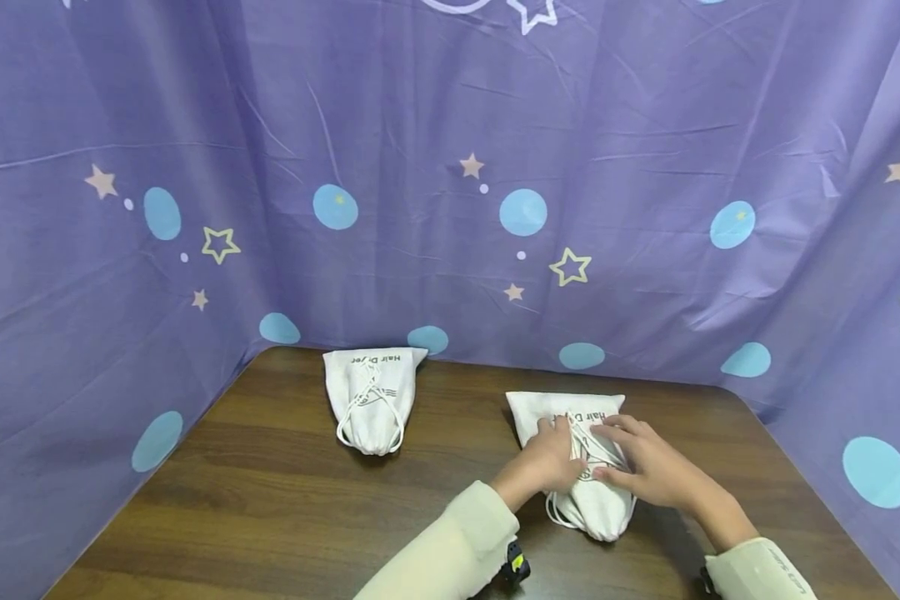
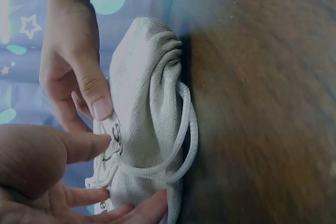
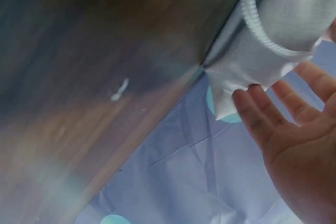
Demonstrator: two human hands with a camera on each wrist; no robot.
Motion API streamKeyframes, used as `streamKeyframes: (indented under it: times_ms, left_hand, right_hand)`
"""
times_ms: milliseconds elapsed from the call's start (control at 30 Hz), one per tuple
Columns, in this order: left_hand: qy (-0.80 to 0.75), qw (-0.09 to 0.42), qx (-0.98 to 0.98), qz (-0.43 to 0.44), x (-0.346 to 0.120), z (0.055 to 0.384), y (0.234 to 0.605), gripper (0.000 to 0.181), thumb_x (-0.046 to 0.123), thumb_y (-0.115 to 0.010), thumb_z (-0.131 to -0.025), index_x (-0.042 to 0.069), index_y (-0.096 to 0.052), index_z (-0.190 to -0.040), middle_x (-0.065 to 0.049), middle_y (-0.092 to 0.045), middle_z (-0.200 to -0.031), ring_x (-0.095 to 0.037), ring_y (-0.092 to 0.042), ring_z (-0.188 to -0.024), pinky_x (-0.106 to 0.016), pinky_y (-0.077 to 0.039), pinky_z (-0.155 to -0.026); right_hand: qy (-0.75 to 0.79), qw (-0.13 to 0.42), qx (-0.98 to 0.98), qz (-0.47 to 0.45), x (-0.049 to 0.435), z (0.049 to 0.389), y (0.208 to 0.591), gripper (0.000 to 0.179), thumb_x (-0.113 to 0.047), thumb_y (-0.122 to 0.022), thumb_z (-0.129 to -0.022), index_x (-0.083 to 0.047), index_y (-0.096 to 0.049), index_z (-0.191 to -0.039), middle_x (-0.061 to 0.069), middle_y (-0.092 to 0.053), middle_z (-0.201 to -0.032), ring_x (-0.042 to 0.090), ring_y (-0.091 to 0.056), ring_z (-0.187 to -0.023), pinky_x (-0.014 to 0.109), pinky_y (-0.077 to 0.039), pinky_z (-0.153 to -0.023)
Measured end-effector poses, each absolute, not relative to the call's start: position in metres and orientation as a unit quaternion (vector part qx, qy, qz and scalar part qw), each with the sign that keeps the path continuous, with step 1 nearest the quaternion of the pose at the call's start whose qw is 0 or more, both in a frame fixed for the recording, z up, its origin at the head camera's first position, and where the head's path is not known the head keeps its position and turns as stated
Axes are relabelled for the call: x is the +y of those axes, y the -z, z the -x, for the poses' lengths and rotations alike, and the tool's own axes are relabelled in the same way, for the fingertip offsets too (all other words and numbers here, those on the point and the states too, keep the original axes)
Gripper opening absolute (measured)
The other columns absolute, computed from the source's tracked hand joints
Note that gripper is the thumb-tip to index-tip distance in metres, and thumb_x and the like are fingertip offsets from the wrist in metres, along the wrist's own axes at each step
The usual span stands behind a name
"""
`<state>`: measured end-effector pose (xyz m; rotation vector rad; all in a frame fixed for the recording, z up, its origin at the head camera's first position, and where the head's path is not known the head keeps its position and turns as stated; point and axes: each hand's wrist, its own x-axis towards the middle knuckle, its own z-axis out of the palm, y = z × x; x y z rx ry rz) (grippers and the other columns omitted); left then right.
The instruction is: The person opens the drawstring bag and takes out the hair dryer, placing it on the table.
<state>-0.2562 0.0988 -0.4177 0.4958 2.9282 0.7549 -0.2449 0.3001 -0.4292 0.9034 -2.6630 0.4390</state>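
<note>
Lying lengthwise near-to-far on the surface's (image 1: 270, 517) right side, a white drawstring bag (image 1: 596, 454) sits between left hand (image 1: 551, 462) and right hand (image 1: 656, 471), both loosely spread, touching without gripping.

A purple fabric backdrop (image 1: 420, 283), printed with pale-blue ovals (image 1: 523, 212) and stars (image 1: 472, 166), hangs in creased folds around the back and sides of a brown wood-grain table (image 1: 270, 517).
</note>
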Motion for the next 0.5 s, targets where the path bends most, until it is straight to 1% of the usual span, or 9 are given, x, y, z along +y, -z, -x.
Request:
streamKeyframes:
  times_ms: [33, 100, 200, 267, 400, 500]
  left_hand:
    - [-0.244, 0.039, 0.953, -0.174, 0.097, 0.255, 0.418, 0.072, 0.034, -0.073, -0.093, 0.000, -0.042, -0.147, -0.021, -0.049, -0.135, -0.031, -0.064, -0.110, -0.035, -0.053, -0.093]
    - [-0.239, 0.033, 0.950, -0.198, 0.092, 0.253, 0.419, 0.069, 0.035, -0.074, -0.092, 0.000, -0.046, -0.144, -0.020, -0.051, -0.132, -0.028, -0.065, -0.105, -0.033, -0.054, -0.091]
    - [-0.226, 0.016, 0.946, -0.232, 0.087, 0.247, 0.421, 0.061, 0.035, -0.077, -0.090, 0.001, -0.051, -0.134, -0.015, -0.052, -0.121, -0.022, -0.064, -0.092, -0.029, -0.054, -0.084]
    - [-0.213, 0.008, 0.942, -0.261, 0.084, 0.244, 0.421, 0.051, 0.035, -0.079, -0.089, 0.004, -0.056, -0.122, -0.010, -0.052, -0.110, -0.016, -0.059, -0.084, -0.026, -0.053, -0.079]
    - [-0.162, 0.023, 0.921, -0.353, 0.075, 0.239, 0.417, 0.034, 0.035, -0.084, -0.084, 0.014, -0.062, -0.100, 0.002, -0.053, -0.092, -0.006, -0.050, -0.079, -0.019, -0.045, -0.073]
    - [-0.109, 0.036, 0.901, -0.418, 0.072, 0.236, 0.415, 0.032, 0.033, -0.090, -0.078, 0.020, -0.064, -0.092, 0.010, -0.054, -0.085, -0.002, -0.048, -0.079, -0.015, -0.040, -0.071]
  right_hand:
    - [-0.152, 0.148, -0.927, -0.309, 0.300, 0.243, 0.429, 0.061, -0.041, -0.077, -0.090, -0.003, -0.063, -0.135, 0.021, -0.058, -0.134, 0.043, -0.055, -0.122, 0.063, -0.046, -0.098]
    - [-0.151, 0.150, -0.929, -0.301, 0.301, 0.239, 0.429, 0.059, -0.041, -0.077, -0.090, -0.004, -0.064, -0.134, 0.021, -0.058, -0.134, 0.042, -0.056, -0.122, 0.062, -0.047, -0.098]
    - [-0.149, 0.156, -0.931, -0.293, 0.301, 0.233, 0.429, 0.055, -0.040, -0.076, -0.092, -0.005, -0.065, -0.133, 0.020, -0.058, -0.134, 0.040, -0.057, -0.122, 0.060, -0.049, -0.096]
    - [-0.150, 0.156, -0.932, -0.289, 0.301, 0.228, 0.428, 0.054, -0.039, -0.074, -0.093, -0.006, -0.064, -0.134, 0.018, -0.058, -0.135, 0.038, -0.057, -0.122, 0.058, -0.050, -0.095]
    - [-0.151, 0.141, -0.938, -0.278, 0.299, 0.223, 0.426, 0.055, -0.041, -0.070, -0.096, -0.007, -0.061, -0.138, 0.018, -0.056, -0.138, 0.036, -0.057, -0.122, 0.057, -0.052, -0.092]
    - [-0.148, 0.129, -0.942, -0.272, 0.297, 0.223, 0.424, 0.055, -0.042, -0.068, -0.097, -0.008, -0.060, -0.140, 0.018, -0.055, -0.138, 0.037, -0.058, -0.121, 0.056, -0.053, -0.090]
